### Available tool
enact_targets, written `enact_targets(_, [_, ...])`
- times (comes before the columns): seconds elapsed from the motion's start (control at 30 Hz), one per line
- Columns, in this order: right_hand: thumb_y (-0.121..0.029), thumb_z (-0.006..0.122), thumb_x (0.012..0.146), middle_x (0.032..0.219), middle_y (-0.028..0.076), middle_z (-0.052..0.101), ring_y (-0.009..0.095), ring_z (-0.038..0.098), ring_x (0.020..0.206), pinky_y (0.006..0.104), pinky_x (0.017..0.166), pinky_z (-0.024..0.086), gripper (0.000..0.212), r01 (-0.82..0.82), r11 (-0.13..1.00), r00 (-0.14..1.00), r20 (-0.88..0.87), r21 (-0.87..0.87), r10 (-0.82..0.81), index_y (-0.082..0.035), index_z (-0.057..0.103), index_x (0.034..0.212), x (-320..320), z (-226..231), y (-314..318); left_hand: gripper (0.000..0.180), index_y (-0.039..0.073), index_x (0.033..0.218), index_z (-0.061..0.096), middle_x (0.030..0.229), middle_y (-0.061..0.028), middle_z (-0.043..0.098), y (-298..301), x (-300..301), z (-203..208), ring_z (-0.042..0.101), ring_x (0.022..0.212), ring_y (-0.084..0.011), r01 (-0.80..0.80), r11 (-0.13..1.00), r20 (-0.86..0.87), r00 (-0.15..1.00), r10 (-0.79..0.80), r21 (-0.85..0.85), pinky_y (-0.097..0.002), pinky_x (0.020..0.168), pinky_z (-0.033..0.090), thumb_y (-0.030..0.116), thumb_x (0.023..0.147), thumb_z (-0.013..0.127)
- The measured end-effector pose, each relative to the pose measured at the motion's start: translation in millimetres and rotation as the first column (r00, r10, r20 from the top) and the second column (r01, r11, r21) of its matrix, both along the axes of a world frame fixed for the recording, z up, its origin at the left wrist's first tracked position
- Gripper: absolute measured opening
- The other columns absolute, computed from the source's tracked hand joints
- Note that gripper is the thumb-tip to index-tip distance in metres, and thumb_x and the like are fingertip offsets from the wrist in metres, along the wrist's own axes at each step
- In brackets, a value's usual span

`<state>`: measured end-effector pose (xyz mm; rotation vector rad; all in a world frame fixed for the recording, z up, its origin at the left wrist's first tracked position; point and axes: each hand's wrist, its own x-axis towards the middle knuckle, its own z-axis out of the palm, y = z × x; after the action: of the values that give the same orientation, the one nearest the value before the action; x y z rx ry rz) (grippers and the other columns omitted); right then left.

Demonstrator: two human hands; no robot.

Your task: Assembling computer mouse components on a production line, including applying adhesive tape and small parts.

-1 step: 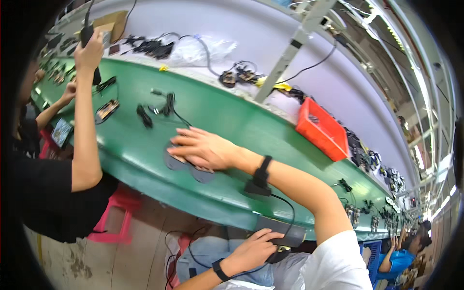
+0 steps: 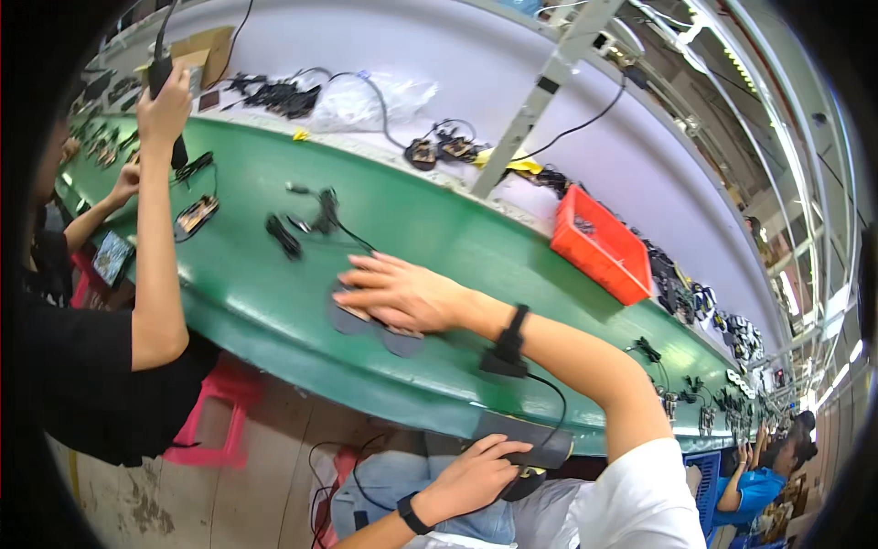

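Observation:
My right hand (image 2: 407, 293) reaches over the green bench with fingers spread, gripping from above what looks like an opened corded mouse. Two rounded dark grey shell parts (image 2: 402, 343) stick out below it, with a small beige piece at the fingers. A black cable (image 2: 326, 212) leads from the hand to a coil up the bench. Low down by my lap, my left hand (image 2: 471, 480) has its fingers bent over a rounded black piece (image 2: 526, 485), mostly covered, beside a dark grey block (image 2: 540, 444) at the bench edge. Its thumb is hidden.
A red bin (image 2: 599, 247) stands at the bench's back right, before a shelf with cables and boards. Left of me a person in black (image 2: 110, 366) holds a black tool; an open mouse base (image 2: 196, 218) lies near. A pink stool (image 2: 215, 416) stands below.
My right hand has slid right and slightly nearer, with the grey shell parts; the coiled cable has followed. My left hand stays in about the same place.

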<state>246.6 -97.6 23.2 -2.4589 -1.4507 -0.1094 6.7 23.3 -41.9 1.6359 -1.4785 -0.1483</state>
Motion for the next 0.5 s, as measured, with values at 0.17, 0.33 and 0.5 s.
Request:
enact_targets(0.17, [-0.017, 0.058, 0.1, 0.161, 0.011, 0.044, 0.039, 0.032, 0.154, 0.0537, 0.128, 0.024, 0.054, 0.182, 0.972, 0.977, -0.089, -0.146, -0.196, -0.024, 0.052, 0.154, -126, 17, -156, 0.005, 0.008, 0.082, 0.069, 0.117, -0.0051, 0.072, -10, 3, 7, 0.059, 0.128, -0.0212, -0.015, 0.996, -0.058, 0.998, 0.01, -0.089, -0.044, 0.112, 0.039, 0.01, 0.081, 0.073])
enact_targets(0.33, [-0.035, 0.067, 0.096, 0.162, 0.012, 0.044, 0.036, 0.034, 0.154, 0.0556, 0.125, 0.026, 0.064, 0.349, 0.899, 0.935, 0.034, -0.264, -0.353, -0.025, 0.049, 0.156, -209, 72, -177, 0.007, 0.008, 0.088, 0.073, 0.111, -0.0044, 0.074, -20, 2, 26, 0.061, 0.124, -0.0212, -0.108, 0.993, -0.016, 0.994, 0.107, -0.041, -0.0484, 0.111, 0.037, 0.008, 0.082, 0.075])
enact_targets(0.5, [-0.02, 0.074, 0.091, 0.127, 0.017, 0.07, 0.031, 0.068, 0.119, 0.0453, 0.1, 0.053, 0.058, 0.307, 0.88, 0.833, 0.345, 0.361, -0.432, -0.008, 0.057, 0.146, -280, 150, -159, 0.011, 0.008, 0.093, 0.075, 0.083, -0.0005, 0.07, -38, -4, 39, 0.063, 0.123, -0.0183, -0.163, 0.985, -0.014, 0.986, 0.164, 0.062, -0.0458, 0.111, 0.035, 0.005, 0.082, 0.076])
